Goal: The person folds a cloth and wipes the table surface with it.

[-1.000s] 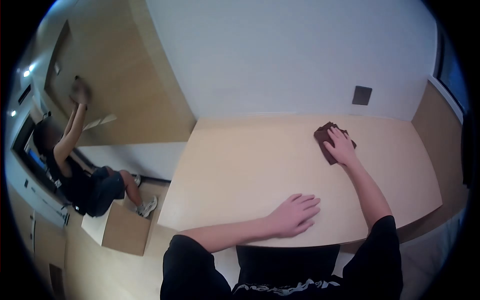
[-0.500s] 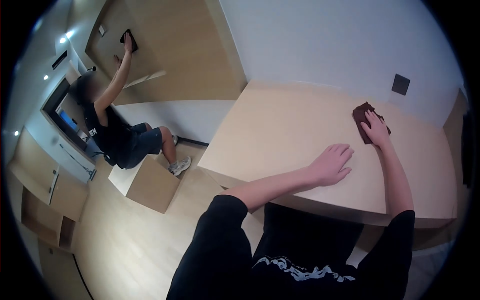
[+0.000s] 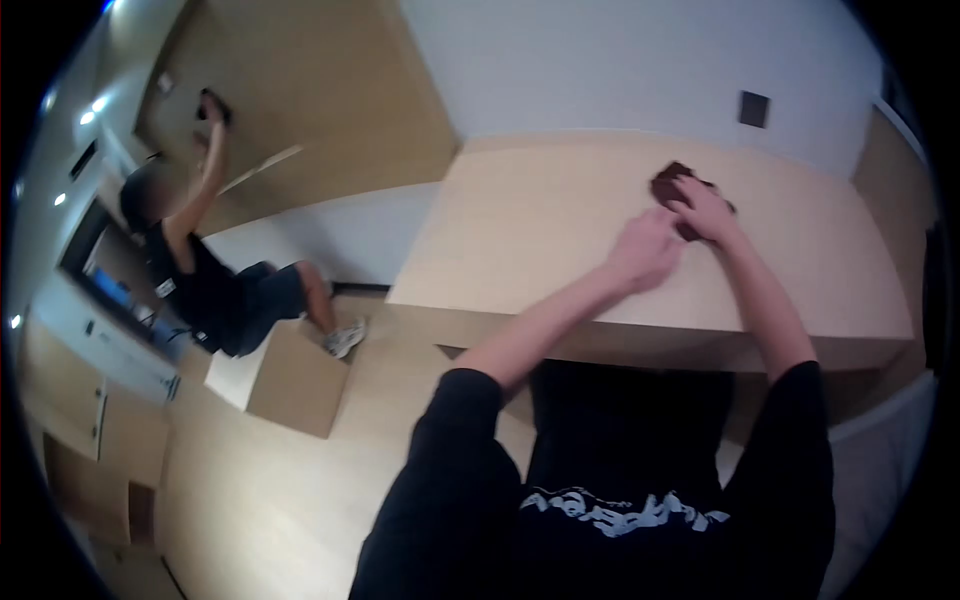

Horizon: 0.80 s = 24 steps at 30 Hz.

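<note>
A dark brown cloth point(image 3: 668, 184) lies bunched on the pale wooden tabletop point(image 3: 540, 210), toward its back right. My right hand point(image 3: 706, 212) is on top of the cloth, gripping it, with the thumb toward the left. At the cloth's near left edge is my left hand point(image 3: 645, 250), its fingers curled together and touching the cloth; it is slightly blurred. Part of the cloth is hidden under both hands.
A white wall with a dark square plate point(image 3: 754, 109) stands behind the tabletop. At the left, a person point(image 3: 205, 285) sits on a wooden box point(image 3: 300, 380), arms raised to a wood panel point(image 3: 320, 100), a dark item under one hand. Cabinets point(image 3: 90, 430) stand at the lower left.
My left hand has moved from the bare tabletop to the cloth, and its fingers have closed. My right hand stays on the cloth. The camera view has shifted.
</note>
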Motion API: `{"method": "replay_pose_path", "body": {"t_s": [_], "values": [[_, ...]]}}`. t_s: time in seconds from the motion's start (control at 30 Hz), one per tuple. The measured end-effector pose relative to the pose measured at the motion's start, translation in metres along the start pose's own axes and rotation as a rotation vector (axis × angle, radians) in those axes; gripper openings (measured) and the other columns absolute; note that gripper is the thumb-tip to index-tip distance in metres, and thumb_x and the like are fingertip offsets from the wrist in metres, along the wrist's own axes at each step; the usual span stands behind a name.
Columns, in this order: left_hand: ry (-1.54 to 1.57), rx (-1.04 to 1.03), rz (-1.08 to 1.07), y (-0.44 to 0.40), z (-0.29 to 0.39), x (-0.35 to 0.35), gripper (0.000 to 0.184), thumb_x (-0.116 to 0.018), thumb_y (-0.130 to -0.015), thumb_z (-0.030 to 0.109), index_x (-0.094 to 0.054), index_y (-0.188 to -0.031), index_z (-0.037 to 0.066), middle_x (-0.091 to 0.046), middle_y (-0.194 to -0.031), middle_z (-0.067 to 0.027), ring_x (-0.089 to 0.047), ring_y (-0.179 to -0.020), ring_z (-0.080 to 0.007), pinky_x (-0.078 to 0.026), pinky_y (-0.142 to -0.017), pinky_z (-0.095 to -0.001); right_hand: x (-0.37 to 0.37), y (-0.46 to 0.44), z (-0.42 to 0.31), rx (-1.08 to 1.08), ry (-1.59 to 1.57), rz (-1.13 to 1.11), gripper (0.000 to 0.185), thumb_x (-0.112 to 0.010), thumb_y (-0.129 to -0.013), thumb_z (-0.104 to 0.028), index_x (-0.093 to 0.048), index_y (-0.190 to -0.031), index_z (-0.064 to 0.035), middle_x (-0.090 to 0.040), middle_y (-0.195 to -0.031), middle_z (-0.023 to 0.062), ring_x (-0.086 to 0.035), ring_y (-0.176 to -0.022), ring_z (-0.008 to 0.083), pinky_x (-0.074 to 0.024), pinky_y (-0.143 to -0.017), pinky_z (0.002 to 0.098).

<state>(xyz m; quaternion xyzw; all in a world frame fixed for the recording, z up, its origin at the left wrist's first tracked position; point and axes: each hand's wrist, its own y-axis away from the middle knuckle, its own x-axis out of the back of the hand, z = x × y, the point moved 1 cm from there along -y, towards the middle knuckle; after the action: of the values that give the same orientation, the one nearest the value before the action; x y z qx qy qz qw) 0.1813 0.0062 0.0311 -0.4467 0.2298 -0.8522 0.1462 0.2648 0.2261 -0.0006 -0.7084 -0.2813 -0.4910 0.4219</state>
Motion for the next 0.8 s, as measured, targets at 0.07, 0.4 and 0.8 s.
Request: {"method": "replay_pose_path", "body": {"t_s": [0.07, 0.4, 0.8], "values": [[-0.034, -0.012, 0.066, -0.003, -0.003, -0.004, 0.039, -0.059, -0.088, 0.020, -0.051, -0.121, 0.000, -0.053, -0.120, -0.0225, -0.051, -0.113, -0.0396, -0.042, -0.097, -0.0463, 0.010, 0.015, -0.015, 0.004, -0.003, 0.017, 0.064, -0.050, -0.089, -0.050, -0.052, -0.135, -0.0060, -0.045, -0.146, 0.0143, -0.038, -0.138, 0.0269, -0.0275, -0.113, 0.0461], [-0.059, -0.046, 0.031, -0.004, -0.010, -0.007, 0.048, -0.057, -0.092, 0.028, -0.048, -0.129, -0.001, -0.049, -0.133, -0.0199, -0.046, -0.125, -0.0370, -0.038, -0.105, -0.0432, 0.019, 0.047, -0.047, 0.150, -0.077, 0.063, 0.050, -0.056, -0.089, -0.034, -0.058, -0.131, -0.0083, -0.053, -0.139, 0.0130, -0.049, -0.130, 0.0245, -0.0352, -0.109, 0.0400], [-0.423, -0.015, -0.222, 0.022, 0.010, 0.001, 0.064, -0.055, -0.088, 0.053, -0.053, -0.135, 0.009, -0.051, -0.137, -0.0136, -0.042, -0.130, -0.0316, -0.031, -0.110, -0.0455, 0.026, 0.060, 0.021, -0.675, -0.646, 0.760, 0.020, -0.054, -0.086, -0.013, -0.068, -0.092, -0.0006, -0.069, -0.084, 0.0147, -0.065, -0.077, 0.0238, -0.0502, -0.071, 0.0340]]}}
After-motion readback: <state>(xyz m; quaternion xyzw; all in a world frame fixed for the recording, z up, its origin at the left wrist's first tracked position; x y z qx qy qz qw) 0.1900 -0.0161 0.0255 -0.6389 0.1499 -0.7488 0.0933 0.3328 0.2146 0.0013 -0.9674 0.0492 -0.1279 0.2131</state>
